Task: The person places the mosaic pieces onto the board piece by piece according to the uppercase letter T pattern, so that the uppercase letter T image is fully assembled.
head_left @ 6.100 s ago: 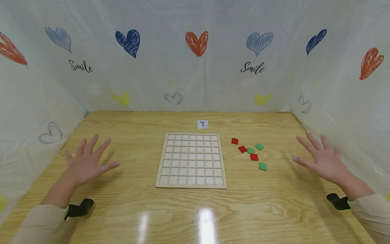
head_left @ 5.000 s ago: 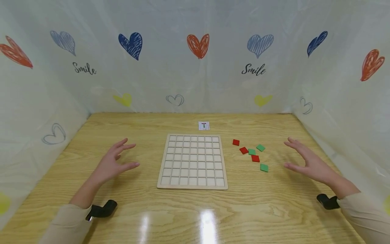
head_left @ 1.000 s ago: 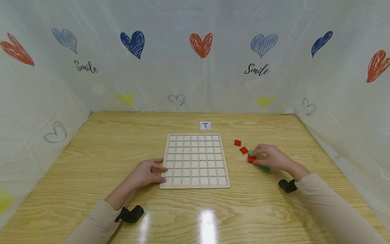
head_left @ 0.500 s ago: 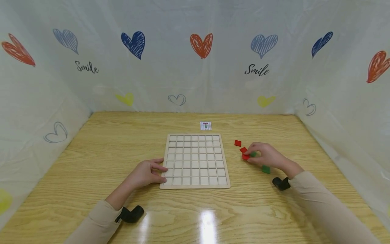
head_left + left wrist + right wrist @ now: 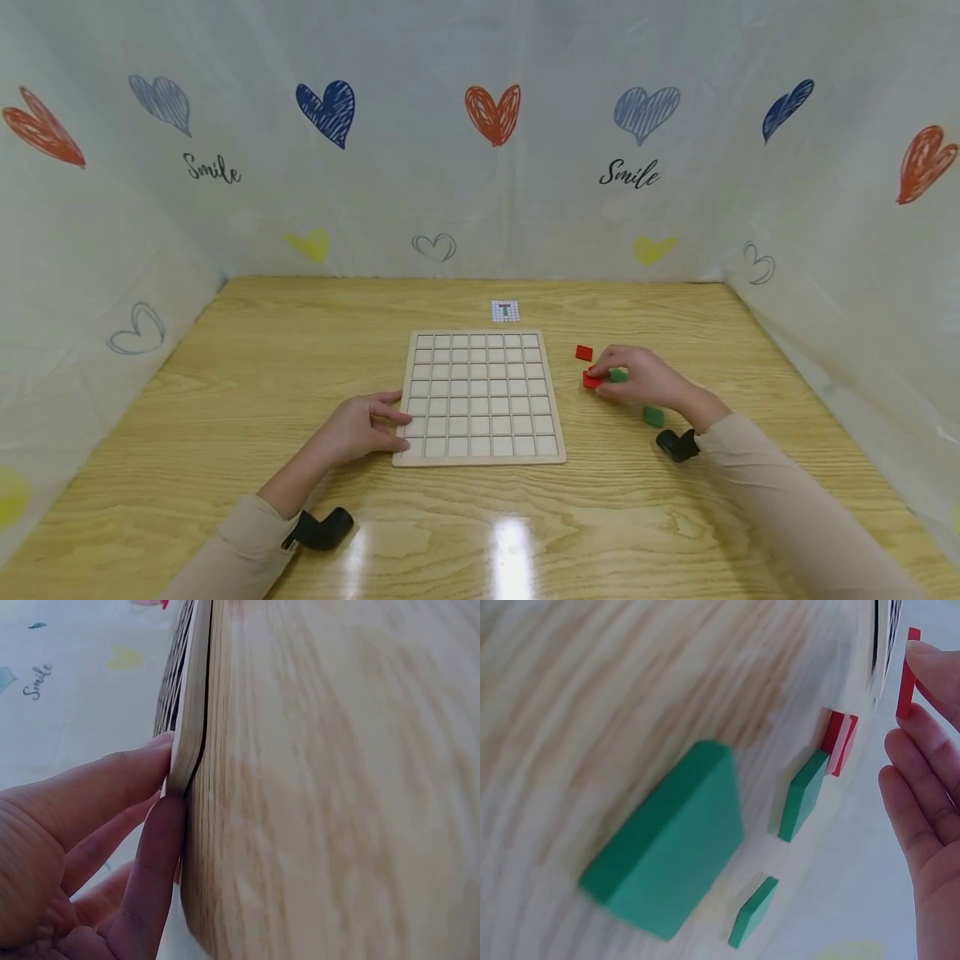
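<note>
Lengthwise near vertical in wrist view: red tile (image 5: 905, 694), right grip (image 5: 647, 379) pinching; left grip (image 5: 358, 428) holding board (image 5: 480, 406).

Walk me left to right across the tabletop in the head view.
Left sleeve → left hand → gridded board → loose red tile → right hand → right sleeve.

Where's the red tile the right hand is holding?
Head view: the held red tile is pinched in the right hand, just right of the grid board, on the near side of the farthest red tile.
</note>
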{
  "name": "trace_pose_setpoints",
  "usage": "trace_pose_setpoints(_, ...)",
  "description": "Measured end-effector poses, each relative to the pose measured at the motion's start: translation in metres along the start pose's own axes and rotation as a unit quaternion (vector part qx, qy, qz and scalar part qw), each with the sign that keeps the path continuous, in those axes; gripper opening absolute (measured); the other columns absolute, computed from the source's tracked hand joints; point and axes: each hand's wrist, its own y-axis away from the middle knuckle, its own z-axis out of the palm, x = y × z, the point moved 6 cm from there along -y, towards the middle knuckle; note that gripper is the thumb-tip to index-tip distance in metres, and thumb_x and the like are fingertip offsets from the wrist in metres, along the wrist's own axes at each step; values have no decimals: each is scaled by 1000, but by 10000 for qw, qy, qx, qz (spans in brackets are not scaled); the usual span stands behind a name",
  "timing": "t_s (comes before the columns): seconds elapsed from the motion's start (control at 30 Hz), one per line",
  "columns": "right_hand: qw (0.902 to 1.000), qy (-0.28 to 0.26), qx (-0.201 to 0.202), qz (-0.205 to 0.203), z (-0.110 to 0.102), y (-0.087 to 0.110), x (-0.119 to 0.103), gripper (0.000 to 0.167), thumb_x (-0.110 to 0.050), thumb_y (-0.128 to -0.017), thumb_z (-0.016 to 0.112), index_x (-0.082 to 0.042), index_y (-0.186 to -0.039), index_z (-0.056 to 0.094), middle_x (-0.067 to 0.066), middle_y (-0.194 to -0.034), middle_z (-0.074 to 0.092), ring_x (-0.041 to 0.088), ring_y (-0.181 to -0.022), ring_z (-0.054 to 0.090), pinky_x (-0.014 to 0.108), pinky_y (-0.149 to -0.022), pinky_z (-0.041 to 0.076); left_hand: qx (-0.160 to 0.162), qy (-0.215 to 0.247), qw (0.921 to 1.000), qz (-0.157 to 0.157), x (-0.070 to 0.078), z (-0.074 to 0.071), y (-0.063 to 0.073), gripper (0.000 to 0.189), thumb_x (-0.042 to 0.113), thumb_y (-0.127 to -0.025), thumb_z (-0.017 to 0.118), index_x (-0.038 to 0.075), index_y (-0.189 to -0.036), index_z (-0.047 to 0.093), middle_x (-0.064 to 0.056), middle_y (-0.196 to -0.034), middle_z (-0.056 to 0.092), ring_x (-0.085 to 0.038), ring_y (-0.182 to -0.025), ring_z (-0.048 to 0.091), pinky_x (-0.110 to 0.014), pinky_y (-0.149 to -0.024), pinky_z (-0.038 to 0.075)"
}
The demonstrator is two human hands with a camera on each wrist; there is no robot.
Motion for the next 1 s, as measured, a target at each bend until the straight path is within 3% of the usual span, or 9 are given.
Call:
trace_pose_setpoints(0.3,10000,-62,-20,-60,4,-11,-7,19,-6,-78,75,-5,-97,73,0,-95,63,23,-82,56,44,-72,46,42,-16,10000,-62,-2,1,0,32,12,-71,81,1,-100,72,-21,-138,43,-11,-79,63,-27,-72,49)
trace_pose_setpoints(0.53,9999,-7,34,-166,7,-19,-8,18,-7,-78,76,-7,-95,73,-1,-93,61,24,-77,52,29,-63,40,29,-45,10000,-41,-3,1,0,33,13,-71,82,1,-100,72,-21,-138,43,-10,-79,62,-28,-72,49)
trace_pose_setpoints(0.8,9998,-148,-43,-147,14,-28,-12,17,-7,-79,74,-8,-96,73,0,-95,62,21,-84,54,38,-72,46,9,84,10000,-33,-3,1,0,34,12,-70,82,0,-100,72,-22,-139,41,-11,-78,63,-27,-70,50)
trace_pose_setpoints(1.0,9992,-318,-69,-220,20,-35,-15,15,-8,-80,74,-8,-95,73,0,-96,63,19,-82,55,26,-60,45,-3,184,9998,-65,-4,2,-1,34,10,-71,81,-1,-101,71,-22,-140,40,-11,-75,64,-26,-68,50)
